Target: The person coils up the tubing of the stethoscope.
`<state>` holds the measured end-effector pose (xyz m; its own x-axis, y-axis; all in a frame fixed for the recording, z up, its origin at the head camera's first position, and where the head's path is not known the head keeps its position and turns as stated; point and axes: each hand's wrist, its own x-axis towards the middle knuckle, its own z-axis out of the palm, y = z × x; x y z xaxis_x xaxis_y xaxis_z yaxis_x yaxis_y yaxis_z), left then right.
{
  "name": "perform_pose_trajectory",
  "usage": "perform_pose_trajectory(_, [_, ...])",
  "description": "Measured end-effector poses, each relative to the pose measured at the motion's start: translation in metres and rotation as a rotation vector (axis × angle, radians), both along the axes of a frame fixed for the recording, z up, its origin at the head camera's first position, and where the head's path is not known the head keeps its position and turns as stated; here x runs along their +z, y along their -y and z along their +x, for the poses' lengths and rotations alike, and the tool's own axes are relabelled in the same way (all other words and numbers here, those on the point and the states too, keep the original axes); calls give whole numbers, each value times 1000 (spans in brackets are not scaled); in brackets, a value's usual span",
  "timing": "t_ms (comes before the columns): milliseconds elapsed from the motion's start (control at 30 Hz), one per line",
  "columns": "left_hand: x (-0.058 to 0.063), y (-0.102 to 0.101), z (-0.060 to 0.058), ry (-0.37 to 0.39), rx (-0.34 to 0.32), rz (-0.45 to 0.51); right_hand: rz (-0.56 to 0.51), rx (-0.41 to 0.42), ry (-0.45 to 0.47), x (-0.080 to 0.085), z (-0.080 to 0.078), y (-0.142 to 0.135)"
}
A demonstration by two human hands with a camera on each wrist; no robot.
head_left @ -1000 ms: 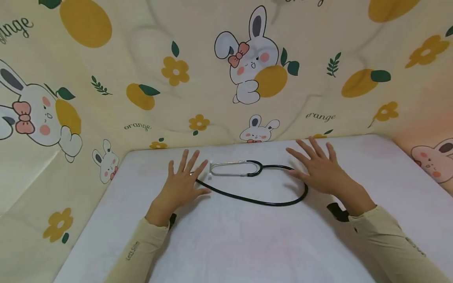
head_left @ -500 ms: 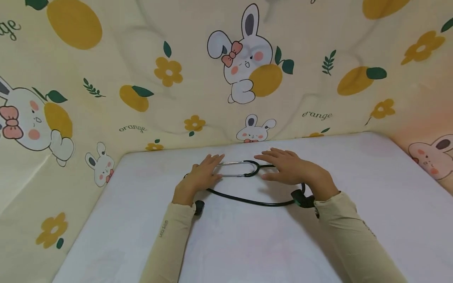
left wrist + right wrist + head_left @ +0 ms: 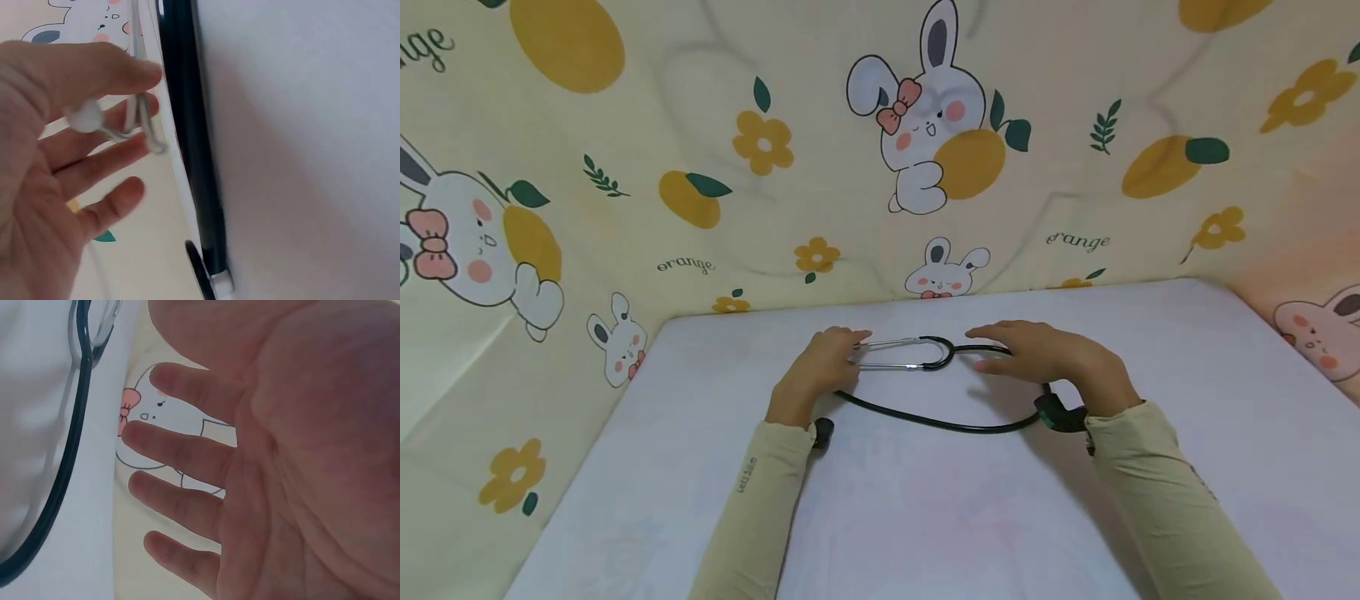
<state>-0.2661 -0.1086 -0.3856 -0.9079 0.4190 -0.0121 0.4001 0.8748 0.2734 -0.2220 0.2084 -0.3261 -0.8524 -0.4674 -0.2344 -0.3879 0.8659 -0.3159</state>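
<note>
Two bare hands are at work: the left hand (image 3: 816, 371) has thumb and fingers bent about the ear end of one black-and-silver, long-tubed stethoscope (image 3: 951, 427) (whether they press on it cannot be told), while the right hand (image 3: 1037, 350) holds nothing, its four fingers loosely extended over the tubing. Behind spreads one cream fabric backdrop (image 3: 820, 67), printed with five rabbits and six orange flowers. Below it is one flat white table (image 3: 887, 500); the stethoscope lies near its far edge, between the hands, its tubing looping toward the person. Two beige sleeves (image 3: 745, 508) end at two black wrist devices (image 3: 1060, 414). Two slim silvery metal ear tubes (image 3: 891, 367) reach the left hand, where one round white ear tip (image 3: 85, 115) shows plainly.
</note>
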Motion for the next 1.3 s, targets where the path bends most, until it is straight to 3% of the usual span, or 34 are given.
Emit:
perform_pose_trajectory(133, [2, 1, 2, -108, -36, 6, -16, 10, -6, -1, 0, -3])
perform_pose_trajectory(233, [4, 0, 4, -181, -109, 30, -12, 0, -8, -2, -2, -5])
perform_pose_trajectory(367, [7, -4, 5, -221, -201, 99, 3, -14, -20, -4, -3, -6])
perform_pose_trajectory(467, [8, -7, 7, -262, -220, 139, 11, -20, -15, -3, -3, -6])
perform_pose_trajectory(733, [13, -6, 9, -444, -129, 233, 35, -44, 13, -6, -5, -6])
perform_pose_trajectory(1033, [25, -5, 10, -618, -1, 423, 28, -99, -2, -10, -10, -17])
perform_pose_trajectory(1167, [31, -3, 12, -638, 27, 465, 18, -149, -2, -8, -14, -22])
perform_pose_trajectory(1300, [36, -4, 14, -585, 30, 506, -11, -243, -54, -3, -16, -31])
